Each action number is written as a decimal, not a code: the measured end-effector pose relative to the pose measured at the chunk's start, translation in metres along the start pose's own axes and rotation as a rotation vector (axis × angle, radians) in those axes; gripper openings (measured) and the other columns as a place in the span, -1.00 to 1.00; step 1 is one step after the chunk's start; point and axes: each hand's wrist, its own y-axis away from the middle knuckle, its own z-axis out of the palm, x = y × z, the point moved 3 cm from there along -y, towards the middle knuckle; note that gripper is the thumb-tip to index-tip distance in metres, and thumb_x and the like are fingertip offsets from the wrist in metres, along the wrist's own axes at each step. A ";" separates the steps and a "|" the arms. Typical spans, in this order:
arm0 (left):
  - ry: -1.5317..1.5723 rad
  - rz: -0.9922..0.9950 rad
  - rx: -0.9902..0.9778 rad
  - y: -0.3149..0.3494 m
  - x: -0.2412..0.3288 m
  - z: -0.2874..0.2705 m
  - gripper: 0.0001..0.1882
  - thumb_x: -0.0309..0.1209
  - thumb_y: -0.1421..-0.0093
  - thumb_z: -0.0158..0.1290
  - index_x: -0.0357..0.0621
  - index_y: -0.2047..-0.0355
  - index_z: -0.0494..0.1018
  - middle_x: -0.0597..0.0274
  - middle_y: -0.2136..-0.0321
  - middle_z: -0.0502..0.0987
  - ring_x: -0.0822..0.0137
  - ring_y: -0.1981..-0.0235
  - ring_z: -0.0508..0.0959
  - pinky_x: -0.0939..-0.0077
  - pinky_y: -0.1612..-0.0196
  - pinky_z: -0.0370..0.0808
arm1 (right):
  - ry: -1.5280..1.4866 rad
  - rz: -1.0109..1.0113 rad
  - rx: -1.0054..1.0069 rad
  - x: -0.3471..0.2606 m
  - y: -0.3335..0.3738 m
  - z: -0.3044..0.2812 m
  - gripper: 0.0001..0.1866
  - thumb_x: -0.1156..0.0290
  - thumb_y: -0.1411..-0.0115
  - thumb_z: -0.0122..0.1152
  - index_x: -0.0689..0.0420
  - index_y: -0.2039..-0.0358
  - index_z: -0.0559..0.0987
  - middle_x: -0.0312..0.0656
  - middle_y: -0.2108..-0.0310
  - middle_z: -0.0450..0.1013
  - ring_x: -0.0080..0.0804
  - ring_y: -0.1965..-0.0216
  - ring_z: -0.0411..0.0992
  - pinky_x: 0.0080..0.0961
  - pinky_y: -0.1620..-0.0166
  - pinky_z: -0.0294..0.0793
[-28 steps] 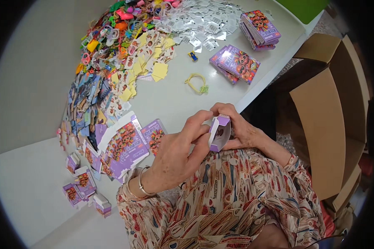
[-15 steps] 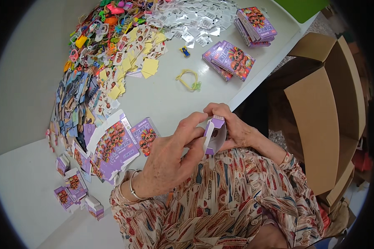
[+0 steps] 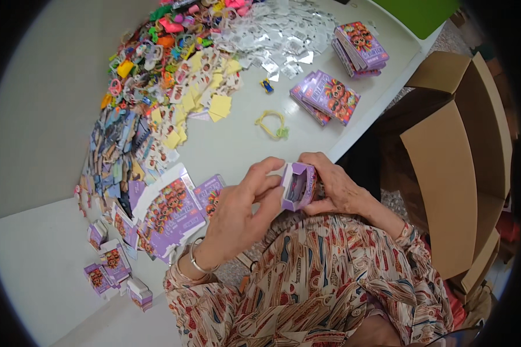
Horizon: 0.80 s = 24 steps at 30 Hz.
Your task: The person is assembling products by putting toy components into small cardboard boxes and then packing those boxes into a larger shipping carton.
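A small purple cardboard box [image 3: 297, 186] is held in front of my body, one end open toward me with its flaps raised. Dark flat contents show inside, too shaded to name. My right hand [image 3: 344, 188] is closed round the box from the right side. The curled fingers of my left hand [image 3: 240, 211] grip its left edge by the white flap. A yellow elastic band with a green charm [image 3: 272, 124] lies on the table beyond my hands. Beyond it is a tiny blue and yellow toy [image 3: 266, 87].
Filled purple boxes [image 3: 362, 46] are stacked at the far right. Flat unfolded boxes [image 3: 173, 217] lie left of my hand. Colourful trinkets [image 3: 162, 43], yellow cards [image 3: 219, 107] and silver sachets [image 3: 283, 34] are heaped along the back. A large open carton [image 3: 446, 179] stands at right.
The box has turned so its open end shows more, with contents now visible inside. Both hands have shifted slightly in view and still hold it. The table scene has moved a little right and down.
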 end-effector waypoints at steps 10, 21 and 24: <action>-0.680 0.363 0.205 -0.094 -0.071 -0.018 -0.60 -0.41 -0.11 0.18 -0.22 0.04 0.40 0.11 0.21 0.51 0.25 0.28 0.52 0.40 0.26 0.48 | 0.373 0.283 0.211 -0.007 0.006 -0.031 -0.21 0.30 0.17 0.42 0.23 -0.05 0.23 0.03 0.26 0.31 0.05 0.25 0.39 -0.22 0.20 0.43; -0.179 0.090 0.121 -0.098 -0.059 -0.024 -0.92 -0.56 -0.17 0.08 -0.30 0.33 0.53 0.26 0.50 0.47 0.47 0.54 0.47 0.61 0.45 0.42 | 0.422 0.352 0.282 -0.004 0.005 -0.034 -0.22 0.30 0.12 0.38 0.24 -0.08 0.22 0.04 0.25 0.32 0.02 0.22 0.40 -0.23 0.16 0.43; -0.158 0.147 0.083 -0.082 -0.019 -0.024 -0.91 -0.54 -0.21 0.07 -0.34 0.33 0.52 0.34 0.49 0.46 0.60 0.49 0.44 0.72 0.46 0.38 | 0.506 0.344 0.238 -0.002 0.000 -0.030 -0.20 0.28 0.12 0.38 0.33 -0.06 0.19 0.03 0.26 0.30 -0.01 0.19 0.37 -0.25 0.12 0.44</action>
